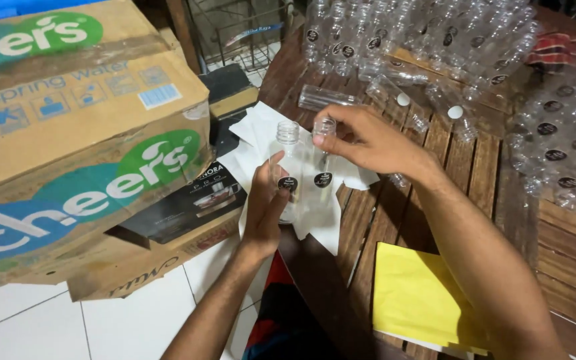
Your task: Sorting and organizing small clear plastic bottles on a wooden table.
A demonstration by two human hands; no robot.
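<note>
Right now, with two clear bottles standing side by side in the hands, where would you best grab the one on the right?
Grip the right bottle round its straight middle, coming from its right side. It stands upright, the right hand already covers its neck, and the other bottle, held by the left hand, blocks its left.

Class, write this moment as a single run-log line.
left hand: holds clear bottle | right hand: fingers at neck of second bottle | surface: wooden table | nearby: bottle pile
</note>
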